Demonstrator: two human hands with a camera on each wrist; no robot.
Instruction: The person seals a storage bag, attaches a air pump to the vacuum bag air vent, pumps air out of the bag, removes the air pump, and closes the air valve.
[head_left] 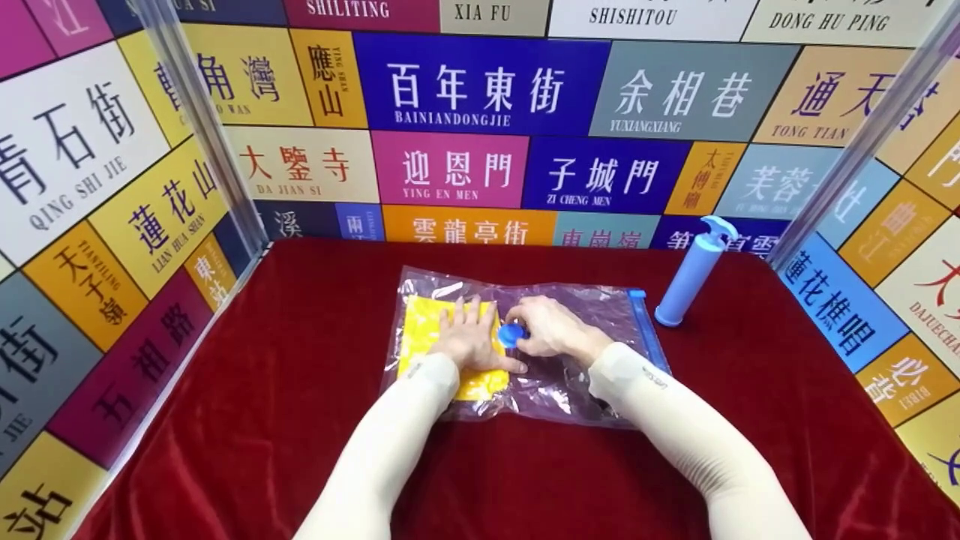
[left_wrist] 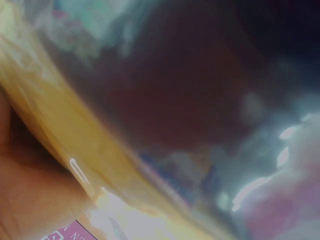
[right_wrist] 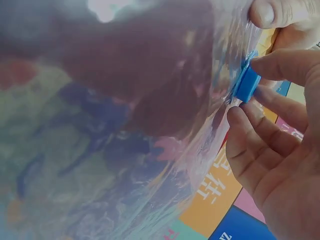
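A clear plastic storage bag (head_left: 555, 401) lies flat, with a folded yellow cloth (head_left: 421, 322) inside its left part. My left hand (head_left: 471, 337) rests on the bag over the cloth, fingers spread. Beside it, my right hand (head_left: 551, 328) pinches the round blue valve cap (head_left: 511, 334) on the bag. The right wrist view shows thumb and fingertips on the blue cap (right_wrist: 247, 84) against the film (right_wrist: 165, 100). Close up in the left wrist view, the yellow cloth (left_wrist: 75, 130) under plastic fills the left side, blurred.
A light-blue hand pump (head_left: 690, 277) stands upright, slightly tilted in view, right of the bag. The bag's blue zip edge (head_left: 649, 330) faces it. Dark red velvet (head_left: 300, 337) covers the table. Panels with street names (head_left: 480, 82) and clear posts (head_left: 217, 142) surround it.
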